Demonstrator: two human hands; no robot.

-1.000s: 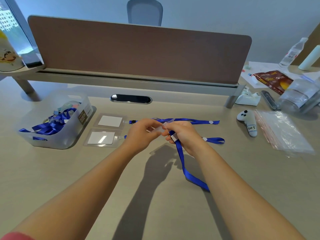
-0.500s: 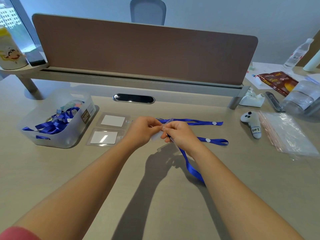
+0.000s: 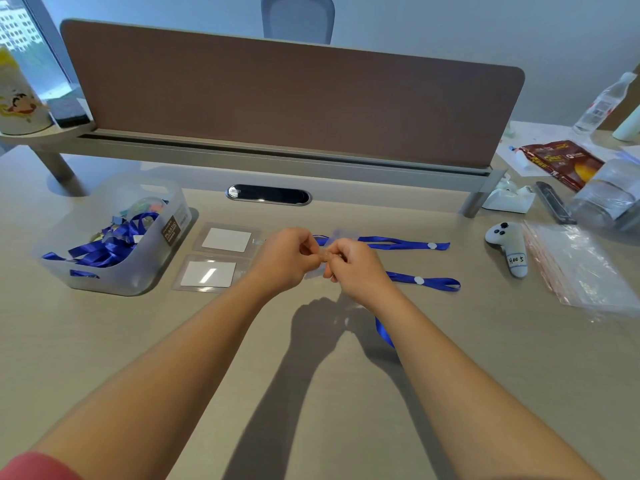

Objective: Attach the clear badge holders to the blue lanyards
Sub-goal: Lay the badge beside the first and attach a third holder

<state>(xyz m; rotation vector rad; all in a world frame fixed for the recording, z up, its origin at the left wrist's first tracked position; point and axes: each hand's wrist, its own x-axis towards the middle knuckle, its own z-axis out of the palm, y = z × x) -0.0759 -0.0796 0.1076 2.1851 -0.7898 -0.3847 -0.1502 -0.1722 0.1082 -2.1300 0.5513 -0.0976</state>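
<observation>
My left hand (image 3: 287,259) and my right hand (image 3: 356,265) meet above the middle of the desk, fingertips pinched together on a clear badge holder (image 3: 317,271) and the clip end of a blue lanyard (image 3: 384,332), whose strap hangs down under my right wrist. The clip itself is hidden by my fingers. Two more blue lanyards lie flat behind my hands, the far one (image 3: 401,242) and the near one (image 3: 427,282). Two clear badge holders with white cards lie to the left, one (image 3: 227,239) behind the other (image 3: 207,273).
A translucent plastic bin (image 3: 114,282) of blue lanyards sits at the left. A white controller (image 3: 509,247) and clear plastic bags (image 3: 581,271) lie at the right. A brown divider panel (image 3: 294,98) runs along the back, with a cable grommet (image 3: 268,194) below it.
The hanging lanyard strap has been drawn up and back, so less of it shows below my right wrist. My hands stay pinched together at nearly the same spot.
</observation>
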